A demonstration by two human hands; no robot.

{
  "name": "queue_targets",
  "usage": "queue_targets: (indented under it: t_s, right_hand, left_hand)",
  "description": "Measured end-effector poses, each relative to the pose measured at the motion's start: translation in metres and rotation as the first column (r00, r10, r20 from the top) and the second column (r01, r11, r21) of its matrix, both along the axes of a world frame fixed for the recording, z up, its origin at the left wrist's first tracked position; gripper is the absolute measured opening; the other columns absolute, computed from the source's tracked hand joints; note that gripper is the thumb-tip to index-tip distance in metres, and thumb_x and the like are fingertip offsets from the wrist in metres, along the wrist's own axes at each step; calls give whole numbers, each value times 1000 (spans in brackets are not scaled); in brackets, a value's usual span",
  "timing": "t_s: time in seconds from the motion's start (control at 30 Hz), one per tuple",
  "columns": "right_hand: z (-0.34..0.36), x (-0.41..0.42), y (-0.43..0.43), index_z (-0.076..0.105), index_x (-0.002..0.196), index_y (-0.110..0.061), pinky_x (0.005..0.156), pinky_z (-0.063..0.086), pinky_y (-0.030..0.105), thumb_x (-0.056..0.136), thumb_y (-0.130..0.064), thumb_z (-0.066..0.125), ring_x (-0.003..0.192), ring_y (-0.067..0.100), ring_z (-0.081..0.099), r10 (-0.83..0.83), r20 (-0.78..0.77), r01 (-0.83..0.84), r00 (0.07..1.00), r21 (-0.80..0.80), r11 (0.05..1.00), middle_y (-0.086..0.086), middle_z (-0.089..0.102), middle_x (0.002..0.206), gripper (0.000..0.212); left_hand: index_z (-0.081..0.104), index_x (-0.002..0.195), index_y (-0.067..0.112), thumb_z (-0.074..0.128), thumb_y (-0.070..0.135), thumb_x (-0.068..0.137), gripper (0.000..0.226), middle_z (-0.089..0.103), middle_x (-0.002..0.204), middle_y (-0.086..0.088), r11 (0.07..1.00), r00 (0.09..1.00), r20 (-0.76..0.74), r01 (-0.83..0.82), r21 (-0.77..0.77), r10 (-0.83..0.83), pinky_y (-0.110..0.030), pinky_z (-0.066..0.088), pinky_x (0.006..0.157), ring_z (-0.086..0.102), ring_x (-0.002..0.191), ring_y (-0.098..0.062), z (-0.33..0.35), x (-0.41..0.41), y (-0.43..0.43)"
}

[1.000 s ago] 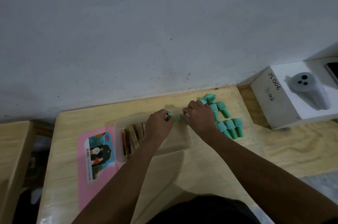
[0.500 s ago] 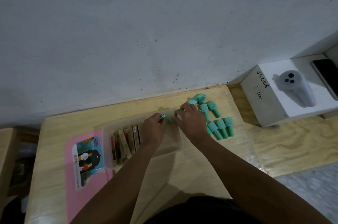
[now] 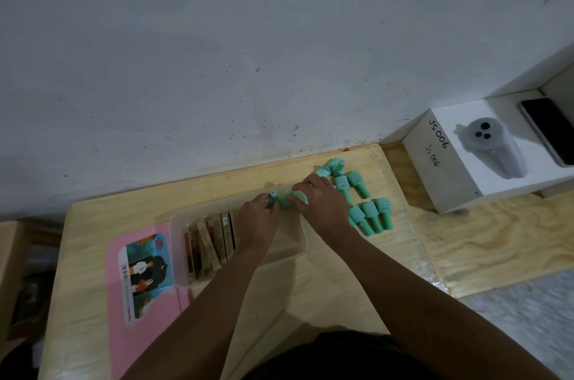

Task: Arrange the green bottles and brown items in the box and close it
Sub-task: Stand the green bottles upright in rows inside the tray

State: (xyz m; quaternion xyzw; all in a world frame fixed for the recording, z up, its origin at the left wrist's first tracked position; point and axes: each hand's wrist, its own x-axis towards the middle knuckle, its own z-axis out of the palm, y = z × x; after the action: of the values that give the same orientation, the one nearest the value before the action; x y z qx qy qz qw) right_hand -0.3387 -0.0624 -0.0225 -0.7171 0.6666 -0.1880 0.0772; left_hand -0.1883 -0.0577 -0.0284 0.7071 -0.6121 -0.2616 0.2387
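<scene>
I am reading "JS006", handwritten twice, large then smaller, on the side of the white box (image 3: 441, 180). Print on the pink lid (image 3: 116, 317) label and the green bottles (image 3: 369, 218) is blurring beyond reading.

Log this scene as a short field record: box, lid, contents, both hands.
box: clear plastic box, open, on wooden table
lid: pink lid flat on table, left of box
contents: brown items standing in a row, left part
left hand: left hand grips green bottle at box's far edge
right hand: right hand curls over second green bottle beside it
outside: loose green bottles lying right of box
</scene>
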Motion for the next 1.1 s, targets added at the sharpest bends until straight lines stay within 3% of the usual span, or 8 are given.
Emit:
queue_targets:
  t_s: [0.13, 0.27, 0.4, 0.5, 0.6, 0.7, 0.93, 1.1]
  right_hand:
    - [5, -21, 15, 74, 97, -23, 60, 51, 29, 84, -41, 69, 87, 17, 64, -65, 40, 67, 997, -49, 997, -2, 69, 96, 23]
    - [6, -61, 48, 71, 106, -25, 63, 49, 27, 90, -40, 62, 91, 13, 62, -282, 113, 281, 953, 32, 959, -4, 66, 106, 24]
    - [-7, -107, 79, 66, 113, -32, 75, 53, 34, 93, -45, 52, 96, 16, 62, -594, 145, 543, 792, 277, 792, -4, 62, 115, 26]
    - [-17, -130, 95, 63, 115, -33, 80, 50, 33, 92, -43, 56, 99, 17, 63, -702, 159, 605, 694, 401, 688, -2, 62, 116, 26]
    - [-24, -145, 103, 62, 117, -33, 84, 52, 37, 92, -39, 58, 102, 17, 62, -721, 166, 583, 673, 482, 655, -2, 62, 118, 26]
    - [-26, -155, 103, 62, 118, -32, 87, 53, 40, 91, -41, 58, 104, 17, 62, -704, 168, 557, 690, 498, 665, -1, 63, 118, 28]
    - [-34, -166, 88, 65, 112, -33, 78, 54, 35, 89, -50, 56, 96, 14, 63, -639, 122, 498, 759, 523, 692, -7, 67, 108, 30]
    - [-35, -168, 83, 66, 116, -30, 74, 49, 32, 91, -48, 55, 98, 16, 63, -611, 49, 494, 790, 539, 682, -4, 66, 112, 32]
  left_hand:
    - [63, 117, 17, 64, 34, 86, 36, 75, 95, -3, 999, 999, -38, -40, -20, 39, -33, 55, 67, 70, 77, -22, 1, 1, 5]
    - [63, 110, 19, 64, 36, 85, 30, 73, 89, 3, 994, 998, -57, 5, -112, -11, -33, 53, 64, 66, 72, -20, 7, -13, 16]
    - [67, 102, 22, 63, 36, 86, 21, 66, 79, 8, 952, 961, -90, 241, -186, -261, -28, 49, 59, 58, 66, -11, 28, -51, 26]
    - [67, 106, 24, 61, 36, 86, 24, 68, 84, 8, 883, 887, -62, 446, -145, -458, -28, 48, 66, 59, 71, -12, 34, -83, 32]
    - [64, 116, 22, 62, 34, 86, 32, 67, 106, 3, 798, 797, -24, 603, -27, -603, -32, 48, 81, 59, 95, -16, 29, -110, 36]
    - [56, 126, 19, 60, 36, 86, 44, 57, 126, -5, 724, 714, 120, 679, 122, -690, -39, 44, 94, 49, 117, -26, 17, -130, 33]
    - [46, 133, 25, 55, 31, 88, 45, 43, 135, -7, 713, 611, 395, 672, 199, -686, -43, 38, 97, 37, 124, -29, -3, -161, 21]
    - [51, 130, 28, 54, 15, 88, 44, 39, 141, -10, 616, 457, 490, 753, 230, -742, -46, 35, 99, 35, 127, -32, -8, -172, 8]
